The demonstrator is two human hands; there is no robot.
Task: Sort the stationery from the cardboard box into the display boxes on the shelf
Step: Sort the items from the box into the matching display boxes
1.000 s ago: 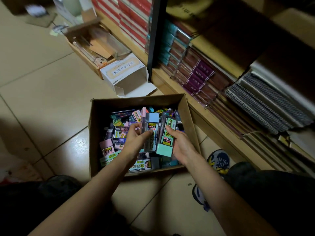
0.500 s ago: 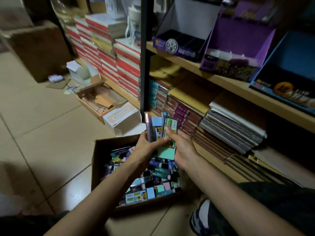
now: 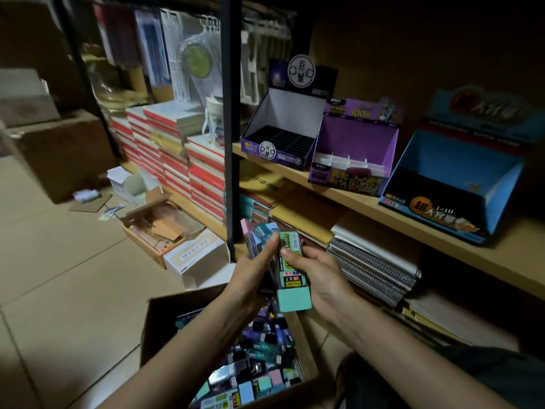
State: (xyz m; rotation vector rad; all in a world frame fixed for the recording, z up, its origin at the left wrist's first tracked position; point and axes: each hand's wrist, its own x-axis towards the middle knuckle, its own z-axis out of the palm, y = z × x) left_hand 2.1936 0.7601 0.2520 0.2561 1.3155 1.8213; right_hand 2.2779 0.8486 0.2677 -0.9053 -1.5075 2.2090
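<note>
While both arms are reaching over the cardboard box, the left grip is closing round a bundle of packs, fingers curled about it. The right grip is pinching a green pack, thumb on its printed face. The green pack is touching the bundle, and all held packs are hanging above the box and below the shelf. More packs are lying loose in the box. Three display boxes are standing on the shelf: a dark box, a purple box and a blue box. No packs are showing in them.

The step in hand is probably the separating of one pack for placing.

Likely faults:
- Slip. Several smooth packs are sharing one grip, so drawing the green pack out may be loosening its neighbours and dropping them onto the floor.
- Missort. Light is poor and labels are small, so a pack may be going into the wrong display box.
- Displacement. The display boxes are standing near the shelf edge, so a firm push may be shifting one.
</note>
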